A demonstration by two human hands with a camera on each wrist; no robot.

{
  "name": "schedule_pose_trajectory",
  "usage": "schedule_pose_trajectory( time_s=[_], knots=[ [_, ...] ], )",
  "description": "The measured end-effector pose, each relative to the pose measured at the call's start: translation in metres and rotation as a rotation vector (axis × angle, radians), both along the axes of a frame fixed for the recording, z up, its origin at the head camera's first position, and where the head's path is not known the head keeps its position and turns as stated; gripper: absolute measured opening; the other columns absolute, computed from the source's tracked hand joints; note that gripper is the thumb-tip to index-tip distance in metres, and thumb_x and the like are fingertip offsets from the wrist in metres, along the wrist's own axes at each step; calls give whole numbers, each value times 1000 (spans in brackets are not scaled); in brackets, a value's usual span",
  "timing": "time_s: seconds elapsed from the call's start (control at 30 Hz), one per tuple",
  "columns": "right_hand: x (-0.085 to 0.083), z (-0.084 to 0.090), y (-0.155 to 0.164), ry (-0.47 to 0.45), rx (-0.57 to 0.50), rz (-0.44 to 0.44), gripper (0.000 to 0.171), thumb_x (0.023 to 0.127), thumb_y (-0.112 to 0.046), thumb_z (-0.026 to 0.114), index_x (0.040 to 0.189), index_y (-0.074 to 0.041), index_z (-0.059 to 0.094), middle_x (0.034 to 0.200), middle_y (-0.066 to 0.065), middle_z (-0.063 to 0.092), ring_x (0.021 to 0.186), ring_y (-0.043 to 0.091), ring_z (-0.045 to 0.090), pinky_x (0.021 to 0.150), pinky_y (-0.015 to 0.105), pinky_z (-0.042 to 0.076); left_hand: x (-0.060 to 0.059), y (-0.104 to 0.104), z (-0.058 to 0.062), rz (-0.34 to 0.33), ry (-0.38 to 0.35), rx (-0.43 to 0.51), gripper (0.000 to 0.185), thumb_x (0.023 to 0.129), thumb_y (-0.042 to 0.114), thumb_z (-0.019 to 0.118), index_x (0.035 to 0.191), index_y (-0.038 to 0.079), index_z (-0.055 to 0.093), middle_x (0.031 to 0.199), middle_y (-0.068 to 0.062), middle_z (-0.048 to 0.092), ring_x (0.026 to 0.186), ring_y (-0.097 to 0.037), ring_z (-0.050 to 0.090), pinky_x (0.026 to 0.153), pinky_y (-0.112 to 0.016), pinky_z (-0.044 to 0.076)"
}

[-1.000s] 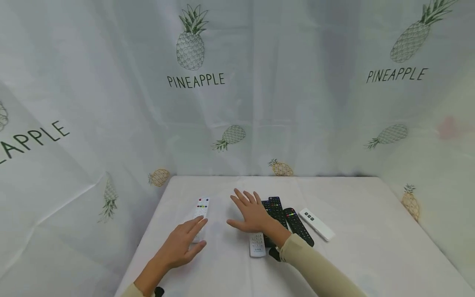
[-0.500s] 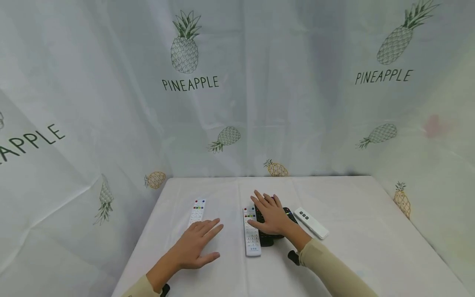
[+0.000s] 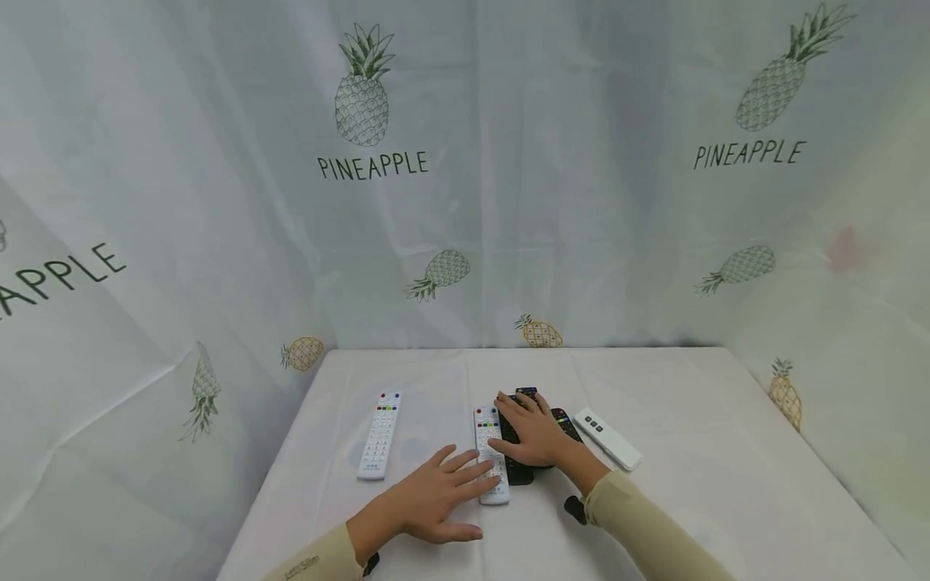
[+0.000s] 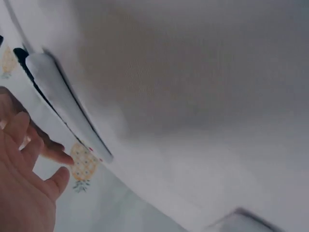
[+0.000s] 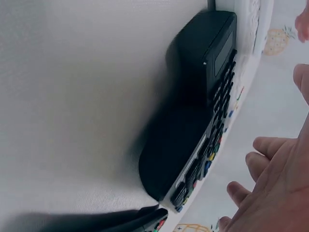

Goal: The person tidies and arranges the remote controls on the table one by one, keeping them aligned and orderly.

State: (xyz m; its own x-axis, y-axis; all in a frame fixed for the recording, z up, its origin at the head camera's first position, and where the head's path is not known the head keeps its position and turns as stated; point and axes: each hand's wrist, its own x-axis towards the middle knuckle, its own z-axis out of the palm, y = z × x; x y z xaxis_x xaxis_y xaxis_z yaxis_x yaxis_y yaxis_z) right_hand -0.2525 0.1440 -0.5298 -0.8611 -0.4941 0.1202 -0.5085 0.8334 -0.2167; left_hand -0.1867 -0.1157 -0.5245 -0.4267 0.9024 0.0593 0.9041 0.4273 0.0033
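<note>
On the white table (image 3: 726, 452), six remotes are counted: three white, three black. One white remote (image 3: 379, 436) is laid apart at left, a three-button white remote (image 3: 609, 438) at right. The middle white remote (image 3: 484, 436) is partly covered by the left hand (image 3: 439, 499), its fingers spread. The black remotes (image 3: 519, 474) are partly hidden by the right hand (image 3: 536, 436), its fingers extended; contact cannot be told. Both sleeves (image 3: 647, 520) are cut off below.
</note>
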Motion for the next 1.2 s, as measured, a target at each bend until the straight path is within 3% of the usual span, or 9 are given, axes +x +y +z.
schedule_pose_trajectory(
  time_s=[0.17,0.4,0.7,0.87,1.2],
  knots=[
    [-6,-5,-9,-37,16,6,75,96,-63,43,152,-13,40,160,6,35,147,41,28,116,66,16,1,11,-12,15,-17,-37,76,97,71,22,158,26,25,164,5,25,153,-21,21,117,-61,22],
    [-4,-15,-20,-83,68,1,74,97,-63,40,152,-14,40,159,5,37,148,41,27,117,64,14,5,19,-25,48,24,-86,79,96,74,18,158,26,26,164,8,24,154,-19,17,115,-61,24],
    [-1,-10,-28,-75,104,-4,77,96,-65,41,152,-12,40,157,6,40,147,40,29,117,63,18,8,20,-24,39,-16,-86,85,95,75,19,159,20,22,165,6,23,154,-19,14,116,-60,24],
    [-4,-9,-32,-82,94,12,77,96,-66,38,152,-13,39,158,6,38,147,41,28,116,65,18,10,19,-21,67,-63,-85,83,96,74,18,159,20,22,165,6,21,154,-21,12,116,-61,23],
    [-8,-9,-38,-95,70,16,73,96,-64,42,152,-15,41,159,4,38,147,41,28,116,66,16,18,25,-15,133,-173,-104,79,94,76,19,159,30,20,167,3,16,155,-23,9,117,-63,19]
  ],
)
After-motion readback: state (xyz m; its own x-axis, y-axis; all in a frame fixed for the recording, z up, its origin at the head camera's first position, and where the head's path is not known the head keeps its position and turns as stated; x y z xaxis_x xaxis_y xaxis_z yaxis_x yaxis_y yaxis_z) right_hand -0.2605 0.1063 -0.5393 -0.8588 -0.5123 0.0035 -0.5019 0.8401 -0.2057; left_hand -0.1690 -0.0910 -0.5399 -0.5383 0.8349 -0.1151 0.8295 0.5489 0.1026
